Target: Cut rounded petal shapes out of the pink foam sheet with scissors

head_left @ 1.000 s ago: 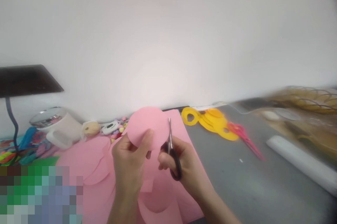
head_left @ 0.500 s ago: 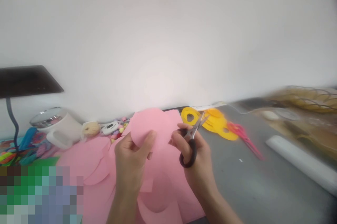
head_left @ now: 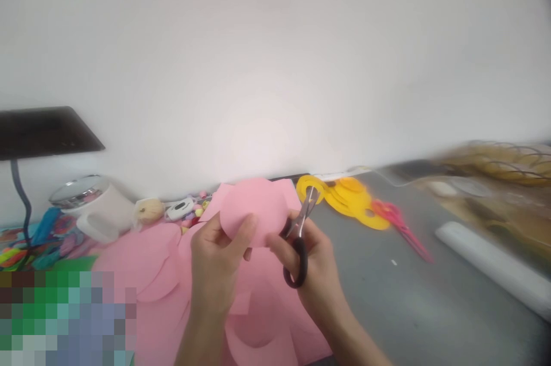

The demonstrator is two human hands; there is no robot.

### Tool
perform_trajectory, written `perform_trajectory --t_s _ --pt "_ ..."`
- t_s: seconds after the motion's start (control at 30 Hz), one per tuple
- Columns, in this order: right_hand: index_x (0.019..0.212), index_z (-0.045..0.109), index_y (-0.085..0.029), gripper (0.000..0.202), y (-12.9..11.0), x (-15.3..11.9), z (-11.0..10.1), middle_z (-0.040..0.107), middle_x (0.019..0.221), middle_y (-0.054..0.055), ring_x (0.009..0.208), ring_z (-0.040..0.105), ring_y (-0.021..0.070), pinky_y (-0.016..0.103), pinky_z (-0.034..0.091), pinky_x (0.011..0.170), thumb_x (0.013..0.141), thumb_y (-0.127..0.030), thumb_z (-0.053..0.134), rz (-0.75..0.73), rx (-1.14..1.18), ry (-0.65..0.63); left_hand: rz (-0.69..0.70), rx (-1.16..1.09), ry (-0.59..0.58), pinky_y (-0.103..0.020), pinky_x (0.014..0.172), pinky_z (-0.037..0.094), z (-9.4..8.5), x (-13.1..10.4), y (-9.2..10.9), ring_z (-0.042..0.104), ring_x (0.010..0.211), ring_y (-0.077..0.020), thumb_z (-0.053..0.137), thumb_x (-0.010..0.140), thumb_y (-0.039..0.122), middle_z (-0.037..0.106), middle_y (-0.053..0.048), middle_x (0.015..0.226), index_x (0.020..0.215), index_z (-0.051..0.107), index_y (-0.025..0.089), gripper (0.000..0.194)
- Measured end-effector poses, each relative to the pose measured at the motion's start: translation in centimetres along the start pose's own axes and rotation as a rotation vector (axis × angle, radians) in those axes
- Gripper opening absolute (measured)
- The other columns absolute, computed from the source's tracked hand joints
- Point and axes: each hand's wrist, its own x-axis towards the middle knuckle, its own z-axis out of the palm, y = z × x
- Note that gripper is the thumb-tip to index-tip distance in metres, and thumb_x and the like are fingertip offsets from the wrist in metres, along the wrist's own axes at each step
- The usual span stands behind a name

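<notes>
A round pink paper piece is pinched at its lower left by my left hand, thumb on top. My right hand has black-handled scissors hooked on its fingers, the blades pointing up and slightly parted, beside the disc's right side. The right fingertips reach the disc's lower right edge. Beneath both hands lie large pink sheets, with cut curved pieces among them. More rounded pink pieces lie to the left.
Yellow paper rings and pink scissors lie right of the hands on the grey table. A white roll is at far right. Behind left stand a white mug and a dark screen; small beads lie nearby.
My right hand has moved left and slightly down with the black scissors, its fingertips now at the disc. The disc has shifted slightly right, and the scissor blades are closer together.
</notes>
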Motion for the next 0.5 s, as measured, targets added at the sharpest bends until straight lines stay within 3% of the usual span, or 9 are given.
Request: perform_trajectory --t_s 0.13,0.33,0.5 --pt "0.074 0.057 -0.02 0.015 0.1 -0.1 0.13 0.052 0.06 -0.005 0.05 0.038 0.0095 0.023 0.033 0.046 0.076 -0.029 0.069 0.006 -0.001 -0.018 -0.008 0.005 -0.017 -0.024 0.045 0.032 0.03 -0.02 -0.02 0.041 0.049 -0.0099 0.074 0.069 0.039 0.048 0.003 0.049 0.057 0.056 0.019 0.03" --pt "0.092 0.061 -0.023 0.02 -0.08 -0.09 -0.47 0.049 0.067 -0.004 0.054 0.043 0.0117 0.023 0.038 0.047 0.076 -0.031 0.07 -0.002 -0.053 0.179 -0.041 0.001 -0.008 -0.024 0.046 0.033 0.26 -0.27 0.31 0.04 0.048 -0.0097 0.074 0.069 0.039 0.047 0.004 0.047 0.06 0.059 0.019 0.026" --pt "0.088 0.061 -0.023 0.02 0.14 -0.1 -0.31 0.05 0.066 -0.005 0.051 0.04 0.0102 0.023 0.036 0.045 0.074 -0.031 0.073 0.014 -0.019 0.142 -0.127 0.065 -0.037 -0.026 0.045 0.033 0.61 -0.2 -0.25 0.043 0.047 -0.0116 0.074 0.067 0.039 0.046 0.001 0.043 0.046 0.055 0.017 0.035"
